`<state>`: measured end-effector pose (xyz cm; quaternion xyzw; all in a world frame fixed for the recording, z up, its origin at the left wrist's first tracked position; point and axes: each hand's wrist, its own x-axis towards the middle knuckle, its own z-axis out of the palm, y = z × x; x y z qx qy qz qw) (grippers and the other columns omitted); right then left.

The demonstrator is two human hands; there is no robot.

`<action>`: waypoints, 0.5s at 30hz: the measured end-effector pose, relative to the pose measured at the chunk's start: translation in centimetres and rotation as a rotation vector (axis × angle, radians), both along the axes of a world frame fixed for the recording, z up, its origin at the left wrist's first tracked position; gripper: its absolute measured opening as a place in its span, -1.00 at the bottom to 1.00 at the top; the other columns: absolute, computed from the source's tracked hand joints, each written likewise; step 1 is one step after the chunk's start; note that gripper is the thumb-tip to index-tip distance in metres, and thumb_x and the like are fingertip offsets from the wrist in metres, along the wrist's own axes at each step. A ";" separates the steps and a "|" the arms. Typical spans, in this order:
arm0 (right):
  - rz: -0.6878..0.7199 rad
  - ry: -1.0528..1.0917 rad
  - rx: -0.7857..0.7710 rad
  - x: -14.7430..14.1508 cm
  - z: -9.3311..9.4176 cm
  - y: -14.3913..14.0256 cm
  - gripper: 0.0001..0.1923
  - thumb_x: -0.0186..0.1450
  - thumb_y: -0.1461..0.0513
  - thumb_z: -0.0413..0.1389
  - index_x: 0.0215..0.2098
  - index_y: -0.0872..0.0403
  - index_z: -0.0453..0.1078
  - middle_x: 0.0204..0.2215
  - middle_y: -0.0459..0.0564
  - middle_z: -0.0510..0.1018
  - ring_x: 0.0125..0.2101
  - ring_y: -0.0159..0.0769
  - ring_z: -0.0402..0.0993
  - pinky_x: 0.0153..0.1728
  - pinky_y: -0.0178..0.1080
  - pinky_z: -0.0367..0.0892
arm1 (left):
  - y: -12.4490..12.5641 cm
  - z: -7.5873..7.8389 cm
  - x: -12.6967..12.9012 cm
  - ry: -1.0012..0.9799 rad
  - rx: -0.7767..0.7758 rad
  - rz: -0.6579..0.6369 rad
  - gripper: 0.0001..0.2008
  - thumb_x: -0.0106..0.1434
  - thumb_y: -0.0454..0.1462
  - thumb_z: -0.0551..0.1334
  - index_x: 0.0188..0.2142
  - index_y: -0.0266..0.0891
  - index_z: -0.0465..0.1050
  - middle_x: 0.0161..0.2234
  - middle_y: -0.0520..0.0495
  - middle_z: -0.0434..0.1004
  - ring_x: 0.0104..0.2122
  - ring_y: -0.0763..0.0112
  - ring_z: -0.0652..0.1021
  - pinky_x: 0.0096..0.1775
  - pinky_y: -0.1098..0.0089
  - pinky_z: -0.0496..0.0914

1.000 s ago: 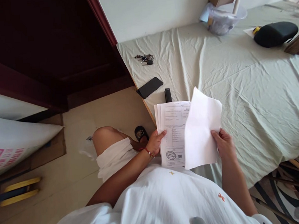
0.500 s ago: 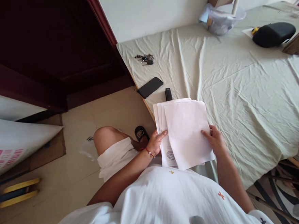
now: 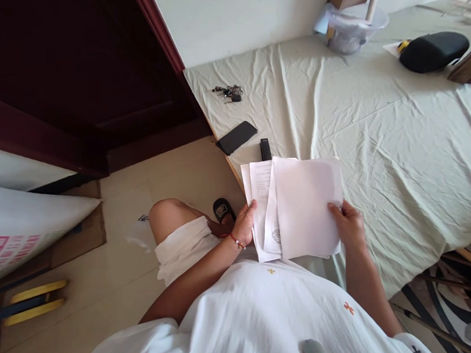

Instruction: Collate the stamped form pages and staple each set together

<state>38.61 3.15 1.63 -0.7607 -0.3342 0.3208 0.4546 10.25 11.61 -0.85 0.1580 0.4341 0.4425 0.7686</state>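
Note:
A fanned bundle of paper sheets is held in front of my body, over the near edge of the cloth-covered table. My left hand, with a beaded red bracelet, pinches the left edge of the rear sheets, where printed lines and part of a round stamp show. On the other side, my right hand grips the right edge of the blank-looking top sheets, thumb on the front. The fingers behind the paper are hidden. A black stapler-like object lies just beyond the top edge of the sheets.
On the pale green tablecloth lie a black phone and a bunch of keys. Farther back are a clear plastic basket and a black padded object. A white sack stands at the left.
My right hand has moved right with the top sheets, spreading the bundle wider. More of the printed sheets now shows at the left, where my left hand keeps hold.

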 end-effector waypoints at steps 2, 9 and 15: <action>-0.099 0.130 0.065 0.7 0.5 -0.3 -0.65 0.15 -0.03 0.33 -0.26 0.04 0.55 -0.47 -0.08 0.59 -0.51 -0.32 0.43 -0.53 -0.31 0.33 | 0.0 0.0 0.0 -0.005 0.000 -0.001 -0.47 -0.01 -0.01 0.54 -0.13 -0.27 0.60 -0.06 -0.23 0.69 0.17 -0.02 0.54 0.24 0.03 0.36; -0.442 0.410 0.309 3.9 1.7 -1.0 -0.59 -0.09 0.17 0.48 -0.27 0.06 0.58 -0.33 -0.08 0.66 -0.43 -0.37 0.52 -0.36 -0.30 0.50 | 0.2 0.0 -0.1 -0.034 -0.044 -0.020 -0.47 -0.04 -0.03 0.56 -0.15 -0.29 0.60 -0.10 -0.24 0.71 0.10 -0.02 0.59 0.21 0.02 0.39; -0.458 0.473 0.307 4.6 1.7 -1.2 -0.58 -0.07 0.21 0.45 -0.22 0.05 0.61 -0.25 -0.05 0.69 -0.36 -0.31 0.57 -0.26 -0.24 0.55 | 0.2 -0.3 -0.2 0.011 -0.039 -0.049 -0.46 0.00 -0.02 0.54 -0.12 -0.31 0.60 -0.15 -0.24 0.72 0.00 -0.01 0.65 0.16 -0.01 0.44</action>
